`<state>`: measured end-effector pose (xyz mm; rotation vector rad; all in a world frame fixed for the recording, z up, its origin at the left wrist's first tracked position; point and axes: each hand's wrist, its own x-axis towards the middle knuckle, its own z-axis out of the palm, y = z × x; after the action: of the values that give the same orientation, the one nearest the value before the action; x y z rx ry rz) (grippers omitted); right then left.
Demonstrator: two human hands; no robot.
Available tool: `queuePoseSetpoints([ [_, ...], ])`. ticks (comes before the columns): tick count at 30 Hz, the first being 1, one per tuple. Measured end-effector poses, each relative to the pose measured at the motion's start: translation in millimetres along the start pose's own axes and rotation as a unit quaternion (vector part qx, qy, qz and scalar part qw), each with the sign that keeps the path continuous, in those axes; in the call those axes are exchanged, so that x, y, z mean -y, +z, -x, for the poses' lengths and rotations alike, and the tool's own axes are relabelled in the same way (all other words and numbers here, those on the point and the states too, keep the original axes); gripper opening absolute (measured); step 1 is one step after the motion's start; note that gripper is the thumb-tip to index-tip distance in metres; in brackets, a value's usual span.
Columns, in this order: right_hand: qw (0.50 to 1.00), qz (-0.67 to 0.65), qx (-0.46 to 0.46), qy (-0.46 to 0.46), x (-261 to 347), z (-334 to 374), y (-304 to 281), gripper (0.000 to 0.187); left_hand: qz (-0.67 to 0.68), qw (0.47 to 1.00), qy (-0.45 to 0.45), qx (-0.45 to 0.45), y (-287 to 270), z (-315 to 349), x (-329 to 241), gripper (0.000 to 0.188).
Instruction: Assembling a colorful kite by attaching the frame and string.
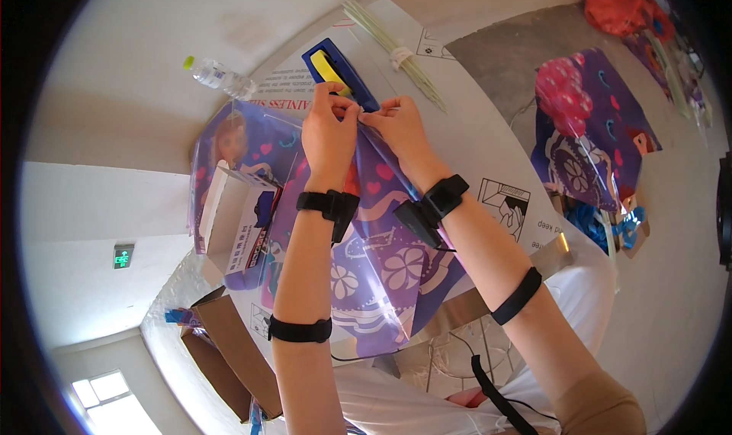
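Observation:
Both my hands meet at the upper tip of a folded, shiny purple plastic sheet printed with hearts and flowers, which lies across the table. My left hand is closed in a pinch; my right hand pinches right beside it, fingertips almost touching. What sits between the fingertips is too small to make out. Just beyond them stands a blue tape dispenser with a yellow roll of tape. Under my left forearm, more printed purple sheet spreads to the left, showing a doll-like figure.
A bundle of pale sticks lies at the table's far side. At left are a clear bottle and a white carton on the sheets. A cardboard box is lower left. More purple sheet and a red bag lie rightward.

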<state>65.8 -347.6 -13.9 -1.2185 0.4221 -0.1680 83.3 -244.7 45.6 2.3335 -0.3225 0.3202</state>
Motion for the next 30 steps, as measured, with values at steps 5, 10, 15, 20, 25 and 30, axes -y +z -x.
queuePoseSetpoints([
  [5,0.999,0.023,-0.035,-0.019,-4,-1,4,0.044,0.023,1.000,-0.003,-0.020,3,2,-6,0.031],
  [10,0.998,-0.053,-0.027,0.004,-2,3,8,0.043,0.042,0.998,-0.017,-0.038,6,4,-3,0.030],
  [15,0.997,-0.058,-0.042,0.006,-1,9,10,0.042,0.044,0.998,-0.015,-0.047,8,7,-1,0.029],
  [20,0.996,-0.012,-0.093,-0.004,-5,5,15,0.040,0.046,0.997,-0.017,-0.053,12,5,-4,0.030],
  [25,0.993,0.079,-0.078,-0.049,-5,8,16,0.043,0.033,0.998,-0.042,-0.044,4,4,-2,0.031],
  [30,0.984,0.150,-0.083,-0.048,-2,9,15,0.042,0.008,0.995,-0.065,-0.078,12,8,1,0.033],
])
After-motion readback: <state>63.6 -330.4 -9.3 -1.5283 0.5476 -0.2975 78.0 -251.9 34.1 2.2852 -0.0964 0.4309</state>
